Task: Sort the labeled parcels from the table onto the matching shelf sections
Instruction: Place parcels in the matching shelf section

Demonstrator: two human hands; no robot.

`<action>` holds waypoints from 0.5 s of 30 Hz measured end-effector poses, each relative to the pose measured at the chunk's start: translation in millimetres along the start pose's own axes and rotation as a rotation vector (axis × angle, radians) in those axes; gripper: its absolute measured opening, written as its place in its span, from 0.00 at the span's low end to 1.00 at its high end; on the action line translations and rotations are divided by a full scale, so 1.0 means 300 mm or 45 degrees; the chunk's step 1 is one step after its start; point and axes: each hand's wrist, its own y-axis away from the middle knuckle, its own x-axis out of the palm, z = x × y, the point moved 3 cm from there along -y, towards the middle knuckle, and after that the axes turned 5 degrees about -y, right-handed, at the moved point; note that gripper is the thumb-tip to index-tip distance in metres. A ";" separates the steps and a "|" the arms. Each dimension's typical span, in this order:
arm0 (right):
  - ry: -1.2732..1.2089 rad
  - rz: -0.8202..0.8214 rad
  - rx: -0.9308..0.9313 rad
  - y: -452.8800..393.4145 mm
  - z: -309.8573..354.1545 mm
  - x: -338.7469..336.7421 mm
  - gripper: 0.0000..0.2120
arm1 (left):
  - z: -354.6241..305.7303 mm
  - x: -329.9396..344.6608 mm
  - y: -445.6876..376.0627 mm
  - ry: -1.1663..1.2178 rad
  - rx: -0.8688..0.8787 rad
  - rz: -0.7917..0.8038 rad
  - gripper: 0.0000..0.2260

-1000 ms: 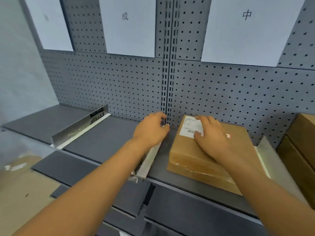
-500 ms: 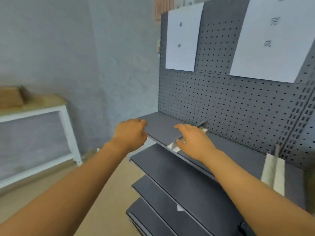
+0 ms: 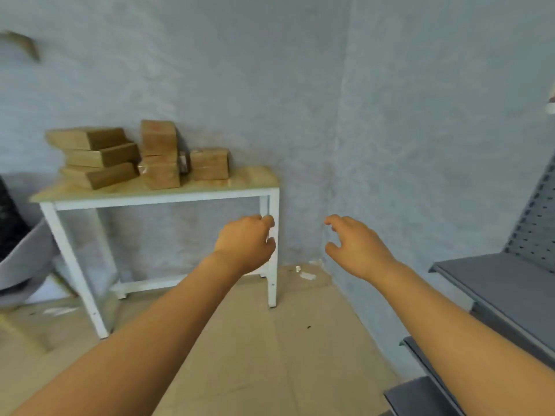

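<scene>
Nothing is held by either hand. Both the left hand [image 3: 244, 243] and the right hand [image 3: 356, 246] are stretched out in the air with fingers loosely bent. On the right, the grey shelf [image 3: 492, 280] is seen close by. Farther off, against the wall, brown parcels [image 3: 135, 154] are piled on the table [image 3: 249, 178] with white legs, well apart from both hands.
</scene>
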 end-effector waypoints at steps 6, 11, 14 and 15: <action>-0.094 0.074 -0.199 -0.571 0.215 0.310 0.25 | 0.506 0.145 -0.262 -0.077 -0.207 -0.008 0.18; -0.184 0.149 -0.310 -1.050 0.427 0.514 0.24 | 0.939 0.198 -0.446 -0.157 -0.398 0.025 0.18; -0.213 0.202 -0.413 -1.276 0.620 0.629 0.23 | 1.199 0.216 -0.476 -0.181 -0.539 0.034 0.17; -0.225 0.215 -0.457 -1.339 0.690 0.667 0.23 | 1.285 0.223 -0.481 -0.202 -0.584 0.047 0.17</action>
